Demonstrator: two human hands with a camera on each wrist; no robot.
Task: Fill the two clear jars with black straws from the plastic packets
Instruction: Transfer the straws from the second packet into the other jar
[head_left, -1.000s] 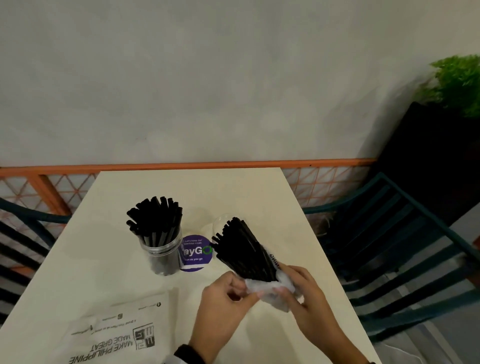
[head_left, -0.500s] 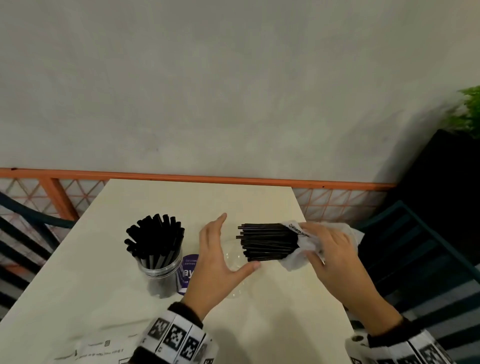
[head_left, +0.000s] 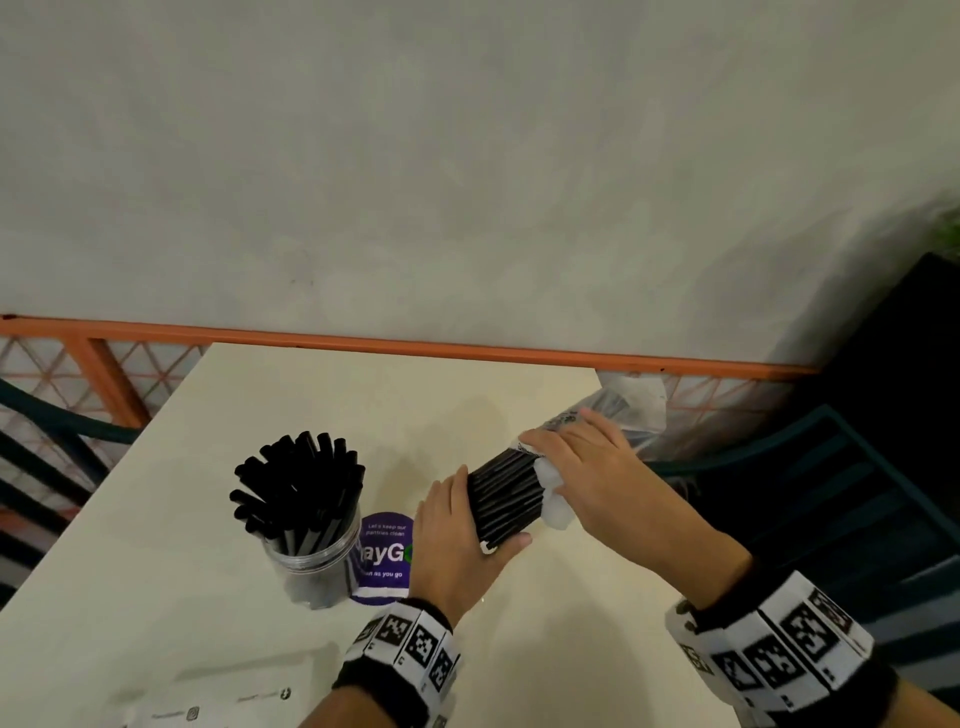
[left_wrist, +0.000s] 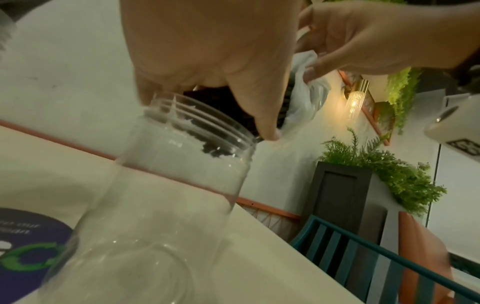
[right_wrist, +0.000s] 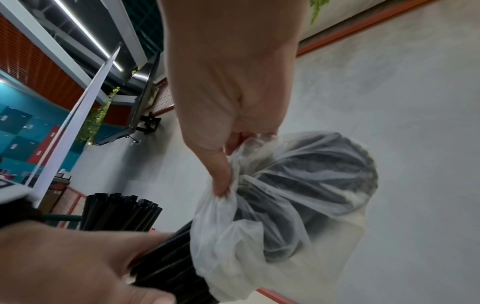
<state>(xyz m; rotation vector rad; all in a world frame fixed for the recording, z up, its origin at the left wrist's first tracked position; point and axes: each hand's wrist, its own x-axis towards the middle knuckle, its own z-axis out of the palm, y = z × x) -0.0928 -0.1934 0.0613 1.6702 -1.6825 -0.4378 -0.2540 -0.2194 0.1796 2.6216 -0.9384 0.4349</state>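
Straws (head_left: 504, 496) are gripped mid-frame by the left hand (head_left: 457, 540), bundle angled over the empty jar (left_wrist: 155, 205) beneath. Packet (right_wrist: 298, 195) is pinched and bunched by the right hand (head_left: 587, 467), upper right. Full jar (head_left: 311, 561) sits lower left w/ straws in. Risk: bundle could splay past the rim or tip the light jar if released off-centre.

Head view: empty jar (left_wrist: 161, 205) hidden behind left hand (head_left: 457, 540); printed packet (head_left: 208, 709) cut off at bottom edge.
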